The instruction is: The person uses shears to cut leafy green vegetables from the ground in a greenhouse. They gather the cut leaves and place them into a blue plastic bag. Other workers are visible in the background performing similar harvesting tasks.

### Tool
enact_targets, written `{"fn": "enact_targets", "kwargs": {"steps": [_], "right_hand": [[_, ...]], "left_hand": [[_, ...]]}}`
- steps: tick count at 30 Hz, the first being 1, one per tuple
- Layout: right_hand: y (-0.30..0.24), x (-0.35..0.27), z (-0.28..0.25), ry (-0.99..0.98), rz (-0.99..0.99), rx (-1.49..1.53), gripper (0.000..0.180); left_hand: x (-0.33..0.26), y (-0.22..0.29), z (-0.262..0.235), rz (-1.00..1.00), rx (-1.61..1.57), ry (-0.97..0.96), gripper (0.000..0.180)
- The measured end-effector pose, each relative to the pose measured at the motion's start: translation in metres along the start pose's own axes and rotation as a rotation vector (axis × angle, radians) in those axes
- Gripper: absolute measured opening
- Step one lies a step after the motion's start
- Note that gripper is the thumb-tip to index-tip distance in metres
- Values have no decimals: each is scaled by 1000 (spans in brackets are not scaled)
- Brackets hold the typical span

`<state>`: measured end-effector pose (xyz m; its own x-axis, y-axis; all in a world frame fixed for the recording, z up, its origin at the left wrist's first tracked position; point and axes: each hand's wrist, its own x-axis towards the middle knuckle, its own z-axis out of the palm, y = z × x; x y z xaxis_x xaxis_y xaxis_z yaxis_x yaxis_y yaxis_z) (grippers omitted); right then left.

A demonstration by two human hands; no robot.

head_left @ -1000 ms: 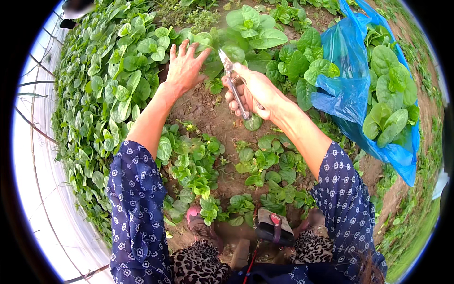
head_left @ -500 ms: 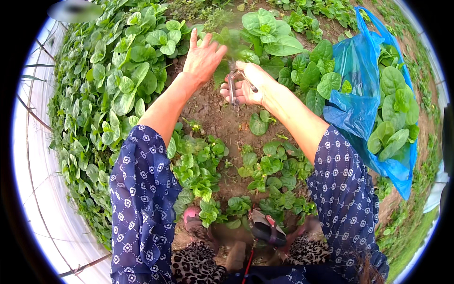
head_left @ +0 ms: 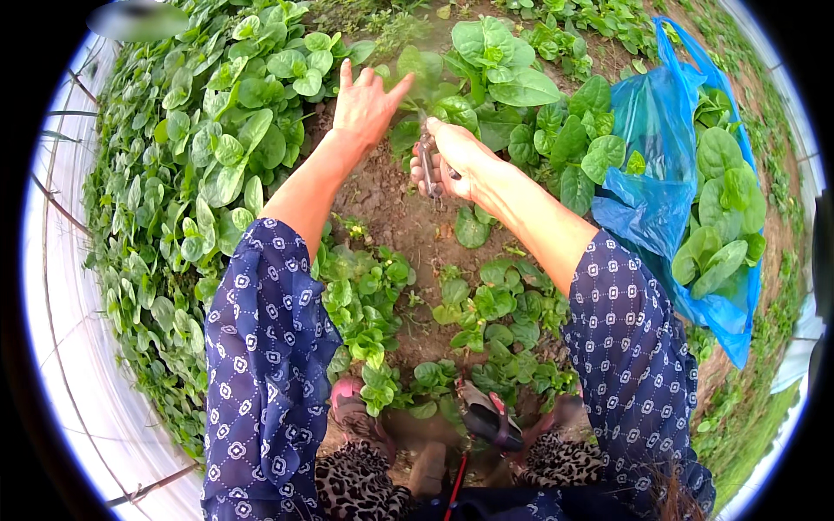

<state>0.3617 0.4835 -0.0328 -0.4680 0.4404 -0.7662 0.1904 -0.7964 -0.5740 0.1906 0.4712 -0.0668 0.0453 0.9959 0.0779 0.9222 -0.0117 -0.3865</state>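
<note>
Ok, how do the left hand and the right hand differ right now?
The right hand holds clippers; the left hand shows no tool, and whether it grips a leaf is hard to tell. The left hand shows its back, fingers partly spread, while the right hand's fingers curl round the clippers. Both are bare, reach out from navy patterned sleeves and are close to green leaves.

Person wears loose navy sleeves with white medallion motifs and dotted lines, leopard-print trousers, pinkish footwear.
</note>
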Motion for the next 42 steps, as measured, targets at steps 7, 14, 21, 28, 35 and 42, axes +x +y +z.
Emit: {"fn": "enact_targets", "kwargs": {"steps": [7, 14, 21, 28, 35, 42], "right_hand": [[-4, 4, 6, -10, 68, -68, 54], [0, 15, 4, 41, 1, -128, 46], [3, -10, -9, -3, -23, -41, 45], [0, -20, -7, -52, -23, 114, 45], [-22, 5, 10, -69, 35, 391, 40], [-16, 12, 13, 31, -94, 115, 36]], "left_hand": [[11, 3, 2, -11, -17, -22, 30], [6, 4, 7, -31, -65, 73, 21], [-22, -32, 10, -260, -431, 216, 27], [-78, -61, -14, -250, -493, 369, 37], [-102, -41, -27, -115, -436, 414, 42], [-111, -31, -35, -42, -470, 416, 43]]}}
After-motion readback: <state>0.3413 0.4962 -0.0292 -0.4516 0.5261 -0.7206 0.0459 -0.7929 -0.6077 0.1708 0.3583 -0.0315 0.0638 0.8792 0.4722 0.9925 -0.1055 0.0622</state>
